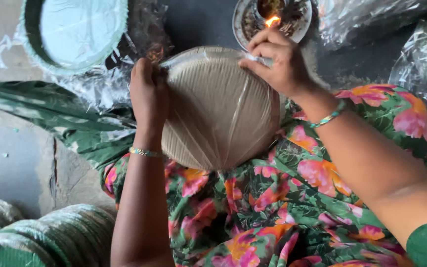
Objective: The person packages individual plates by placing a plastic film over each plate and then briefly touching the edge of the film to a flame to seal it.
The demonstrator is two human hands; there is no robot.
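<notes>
You hold a stack of brown leaf plates [218,111] wrapped in clear plastic film [245,94], and it rests on your lap over the flowered cloth [273,198]. Your left hand [148,96] is closed around the left edge of the stack, so it seems to keep the stack steady and stop it from rolling. Your right hand [277,62] is at the top right edge of the stack, and its fingers pinch a bit of the film tight. Just past that hand, at the far side of the stack, a small flame [272,21] burns in a round dish [300,29]. The pinched film is held very near the flame, likely so the heat can soften it and make it stick. To the far left of the stack stands a round pile of pale green plates [75,32]. Loose shiny plastic [421,64] lies to the right of the stack. More wrapped green bundles [50,237] lie near your left elbow, below the stack.
</notes>
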